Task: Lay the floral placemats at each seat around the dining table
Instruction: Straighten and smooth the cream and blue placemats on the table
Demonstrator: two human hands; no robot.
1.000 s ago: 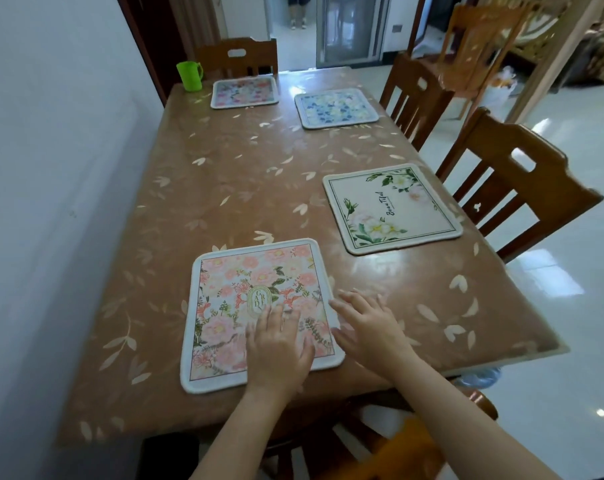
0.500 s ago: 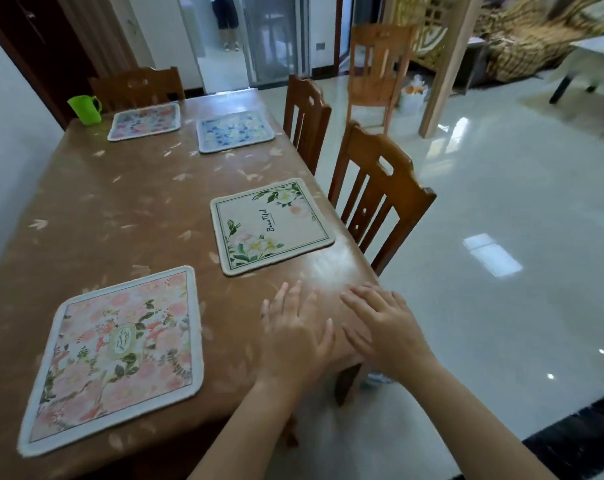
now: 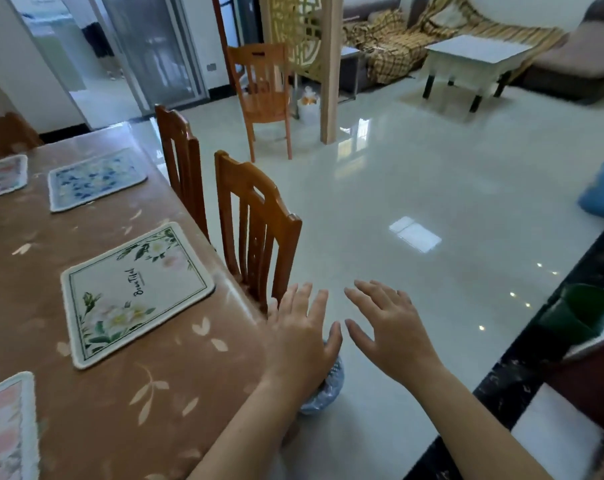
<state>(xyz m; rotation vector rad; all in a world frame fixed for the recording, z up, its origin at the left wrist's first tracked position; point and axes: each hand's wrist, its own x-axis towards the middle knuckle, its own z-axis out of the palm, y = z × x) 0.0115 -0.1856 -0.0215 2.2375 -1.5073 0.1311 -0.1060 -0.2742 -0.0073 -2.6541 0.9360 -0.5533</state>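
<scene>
Head-worn view, angled down over near table (image 3: 138,427) edge

Bright, even daylight; beyond the left hand (image 3: 302,336) and right hand (image 3: 387,329) the glossy floor (image 3: 432,168) throws back a white window-shaped patch and pinpoint sparks; the tabletop (image 3: 155,410) left of them has a dull sheen; both hands are softly motion-smeared; far right of them everything blurs; verticals bow near the edges.

Four floral mats are seen lying flat on the desk (image 3: 120,393). The white placemat (image 3: 138,292), leaf-bordered, is set by the right edge, with the blue placemat (image 3: 96,178) beyond it. The far pink placemat (image 3: 2,176) and the near pink placemat (image 3: 6,427) are cropped at left.
</scene>
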